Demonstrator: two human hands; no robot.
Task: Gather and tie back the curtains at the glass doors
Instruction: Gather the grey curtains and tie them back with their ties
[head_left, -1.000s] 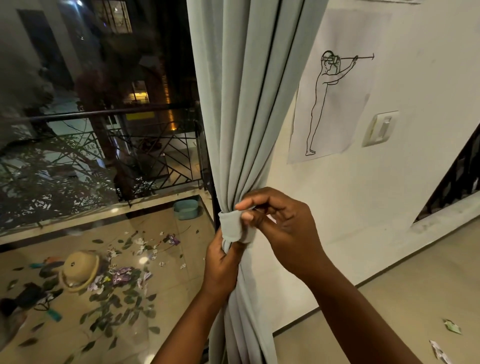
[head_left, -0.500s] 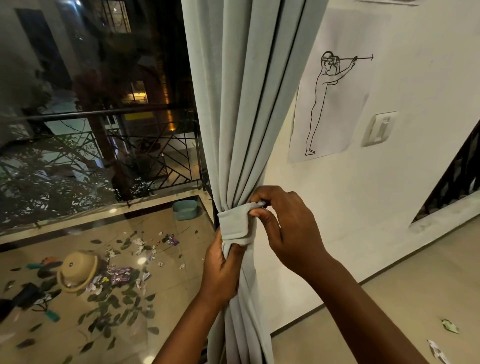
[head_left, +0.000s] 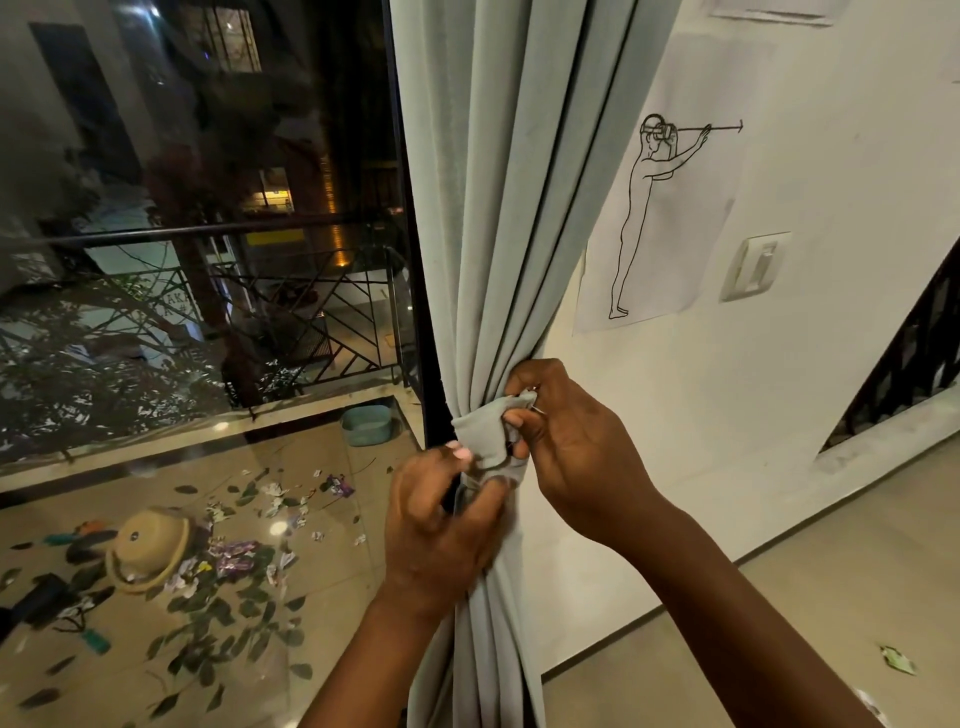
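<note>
A pale grey-green curtain (head_left: 509, 208) hangs gathered into a bundle beside the glass door (head_left: 208, 260). A tie-back band (head_left: 485, 434) of the same cloth wraps the bundle at waist height. My right hand (head_left: 566, 441) pinches the band's upper end between thumb and fingers on the bundle's right side. My left hand (head_left: 441, 519) grips the band's lower part and the curtain just below it, fingers curled round the cloth. The back of the band is hidden behind the bundle.
A white wall (head_left: 779, 415) with a paper line drawing (head_left: 660, 208) and a light switch (head_left: 756, 266) stands right of the curtain. Beyond the glass lie a balcony floor with scattered leaves and scraps, an upturned basket (head_left: 150, 548), a blue tub (head_left: 366, 424) and a railing (head_left: 260, 291).
My left hand has slid up from the curtain below the band onto the band's lower part. My right hand has shifted its pinch to the band's top right end.
</note>
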